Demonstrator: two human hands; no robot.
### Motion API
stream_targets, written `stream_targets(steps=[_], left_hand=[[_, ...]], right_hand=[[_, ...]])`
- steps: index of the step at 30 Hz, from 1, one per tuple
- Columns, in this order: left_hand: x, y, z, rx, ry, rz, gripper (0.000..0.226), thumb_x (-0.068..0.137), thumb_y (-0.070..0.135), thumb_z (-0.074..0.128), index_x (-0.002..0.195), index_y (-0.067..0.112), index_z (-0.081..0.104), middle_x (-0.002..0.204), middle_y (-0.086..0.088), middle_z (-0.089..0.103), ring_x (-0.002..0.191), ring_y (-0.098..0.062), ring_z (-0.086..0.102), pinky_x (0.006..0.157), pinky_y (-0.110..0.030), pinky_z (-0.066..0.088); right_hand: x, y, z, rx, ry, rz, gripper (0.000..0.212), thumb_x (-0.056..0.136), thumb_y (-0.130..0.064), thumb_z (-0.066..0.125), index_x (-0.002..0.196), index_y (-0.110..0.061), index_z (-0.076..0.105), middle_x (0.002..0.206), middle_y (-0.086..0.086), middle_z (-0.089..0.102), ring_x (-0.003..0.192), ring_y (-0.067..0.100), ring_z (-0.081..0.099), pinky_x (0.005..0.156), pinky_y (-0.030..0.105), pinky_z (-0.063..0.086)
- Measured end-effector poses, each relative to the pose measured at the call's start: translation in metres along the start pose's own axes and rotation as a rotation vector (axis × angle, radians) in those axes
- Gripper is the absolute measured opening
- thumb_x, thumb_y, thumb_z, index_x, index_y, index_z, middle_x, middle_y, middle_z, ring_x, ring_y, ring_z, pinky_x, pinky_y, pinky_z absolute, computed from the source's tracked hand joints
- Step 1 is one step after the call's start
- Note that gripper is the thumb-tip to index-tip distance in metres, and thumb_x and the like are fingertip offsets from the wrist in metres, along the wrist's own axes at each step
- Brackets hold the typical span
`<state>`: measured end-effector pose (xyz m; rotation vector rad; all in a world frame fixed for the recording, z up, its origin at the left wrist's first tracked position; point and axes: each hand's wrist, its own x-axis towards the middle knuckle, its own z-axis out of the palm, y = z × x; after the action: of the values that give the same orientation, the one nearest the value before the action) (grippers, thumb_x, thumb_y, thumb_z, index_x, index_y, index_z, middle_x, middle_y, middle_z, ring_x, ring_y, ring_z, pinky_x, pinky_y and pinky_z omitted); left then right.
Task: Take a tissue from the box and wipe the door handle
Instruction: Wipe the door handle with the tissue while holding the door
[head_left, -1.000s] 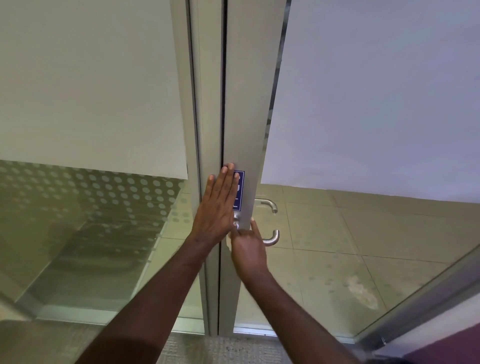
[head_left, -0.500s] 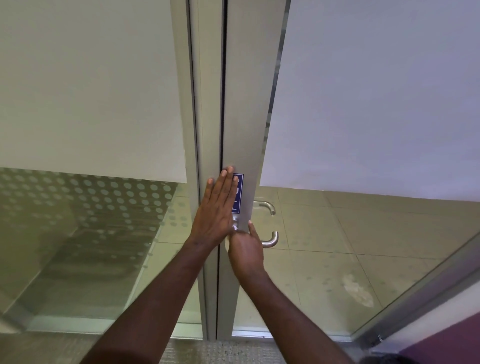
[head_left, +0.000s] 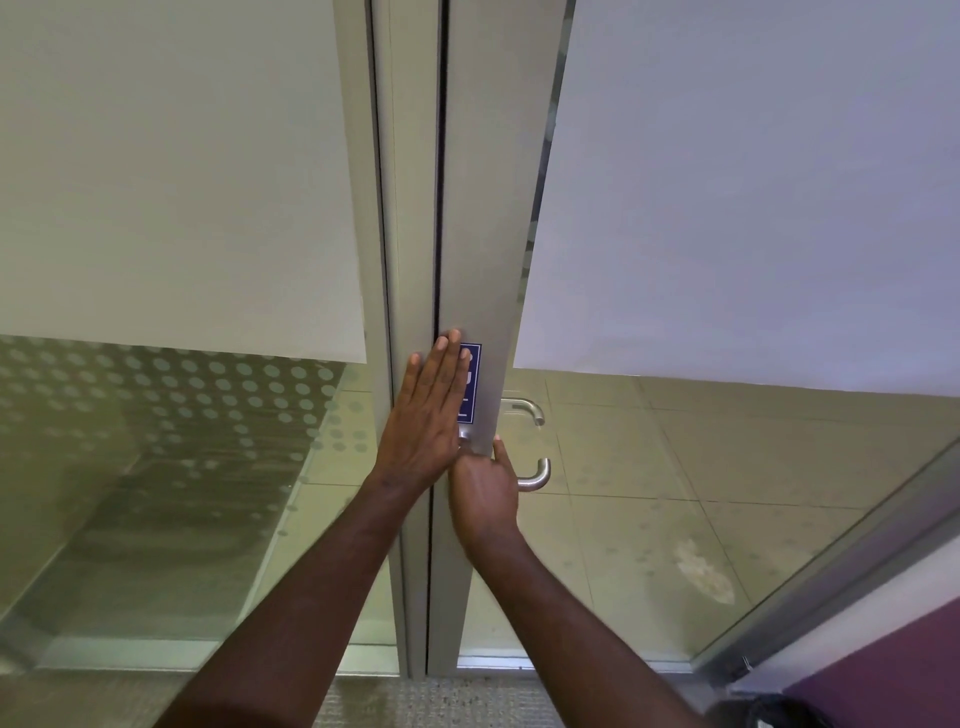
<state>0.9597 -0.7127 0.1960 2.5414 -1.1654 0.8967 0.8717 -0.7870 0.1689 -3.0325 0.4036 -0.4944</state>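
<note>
A silver door handle (head_left: 535, 447) shows through the glass on the far side of the aluminium door stile (head_left: 483, 249). A small metal part of the near-side handle (head_left: 465, 435) peeks out between my hands. My left hand (head_left: 428, 421) lies flat and open against the stile, its fingers over a blue sticker (head_left: 471, 384). My right hand (head_left: 485, 493) is curled around the near-side handle just below, thumb pointing up. Neither a tissue nor the tissue box can be seen.
Frosted panels cover the upper glass (head_left: 753, 182) on both sides. A dotted glass panel (head_left: 182, 441) is on the left. A tiled floor (head_left: 675, 493) lies beyond the door. A purple surface (head_left: 883, 670) and a dark object (head_left: 769, 714) sit at the lower right.
Both hands stay almost where they were on the stile and handle; only a slight shift of the view shows.
</note>
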Motion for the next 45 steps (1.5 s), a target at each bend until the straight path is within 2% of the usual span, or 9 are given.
stream_targets(steps=[5,9,14,20,25,30,33,39,45], left_hand=[[0.000,-0.001,0.001,-0.009,0.040,0.007,0.080,0.089,0.018,0.024,0.163,0.005,-0.005,0.173,-0.019,0.004,0.161,-0.031,0.001,0.130,-0.048,0.001],[0.000,0.002,0.002,0.014,0.039,-0.007,0.081,0.089,0.009,0.032,0.163,0.003,0.000,0.174,-0.016,-0.002,0.161,-0.031,0.000,0.131,-0.047,-0.002],[0.000,0.003,-0.001,0.020,0.032,-0.020,0.079,0.089,0.014,0.025,0.163,0.002,0.000,0.173,-0.018,-0.002,0.161,-0.030,-0.002,0.131,-0.045,-0.007],[0.002,0.006,-0.005,0.011,0.025,-0.021,0.077,0.088,0.017,0.023,0.162,0.000,0.010,0.172,-0.020,0.007,0.160,-0.034,0.008,0.131,-0.048,0.004],[0.001,0.008,-0.008,0.002,-0.001,-0.029,0.076,0.089,0.016,0.021,0.162,0.000,0.009,0.172,-0.021,0.006,0.160,-0.034,0.007,0.130,-0.052,0.012],[0.001,0.010,-0.011,0.006,-0.022,-0.033,0.074,0.090,0.019,0.018,0.162,-0.001,0.011,0.172,-0.022,0.007,0.160,-0.036,0.009,0.129,-0.055,0.016],[0.000,0.010,-0.011,0.010,-0.025,-0.041,0.075,0.090,0.020,0.019,0.162,-0.001,0.011,0.172,-0.021,0.006,0.160,-0.036,0.008,0.129,-0.054,0.016],[0.001,0.010,-0.010,0.027,-0.020,-0.046,0.077,0.089,0.021,0.020,0.162,0.000,0.010,0.172,-0.021,0.005,0.160,-0.035,0.008,0.129,-0.053,0.015],[0.003,0.008,-0.007,0.044,-0.020,-0.043,0.077,0.089,0.021,0.019,0.162,0.000,0.009,0.172,-0.021,0.008,0.160,-0.035,0.010,0.130,-0.050,0.009]], right_hand=[[-0.024,0.054,0.000,-0.031,0.045,-0.288,0.030,0.080,0.000,0.068,0.108,-0.009,0.070,0.080,0.010,0.075,0.073,0.027,0.071,0.122,0.040,0.019],[-0.028,0.139,-0.008,0.072,0.203,-0.397,0.032,0.077,0.000,0.078,0.105,-0.015,0.073,0.097,0.006,0.077,0.087,0.023,0.075,0.115,0.044,0.036],[-0.039,0.122,0.022,0.107,0.266,-0.530,0.034,0.091,-0.006,0.065,0.123,-0.017,0.066,0.129,0.005,0.070,0.121,0.020,0.064,0.116,0.045,0.039],[-0.035,0.120,0.022,0.425,0.343,-0.023,0.037,0.083,0.001,0.073,0.117,-0.014,0.074,0.124,0.005,0.073,0.115,0.019,0.068,0.106,0.036,0.048],[-0.025,0.091,0.018,0.929,0.432,0.517,0.020,0.098,-0.016,0.058,0.102,-0.019,0.078,0.092,-0.006,0.078,0.082,0.011,0.070,0.067,0.014,0.049],[-0.004,0.097,0.014,1.564,0.363,1.043,0.017,0.083,-0.001,0.068,0.070,-0.010,0.075,0.069,-0.002,0.069,0.071,0.020,0.062,0.062,0.022,0.046],[-0.008,0.096,0.008,1.950,0.217,1.153,0.006,0.074,0.001,0.079,0.076,-0.002,0.074,0.071,0.006,0.069,0.067,0.020,0.064,0.067,0.031,0.051],[-0.028,0.101,0.010,2.521,0.057,1.138,0.034,0.088,-0.009,0.073,0.119,0.004,0.067,0.104,0.014,0.072,0.094,0.024,0.070,0.094,0.035,0.058],[-0.056,0.101,0.025,2.175,-0.036,1.071,0.021,0.098,-0.004,0.059,0.115,0.001,0.069,0.103,0.015,0.077,0.100,0.029,0.071,0.073,0.030,0.063]])
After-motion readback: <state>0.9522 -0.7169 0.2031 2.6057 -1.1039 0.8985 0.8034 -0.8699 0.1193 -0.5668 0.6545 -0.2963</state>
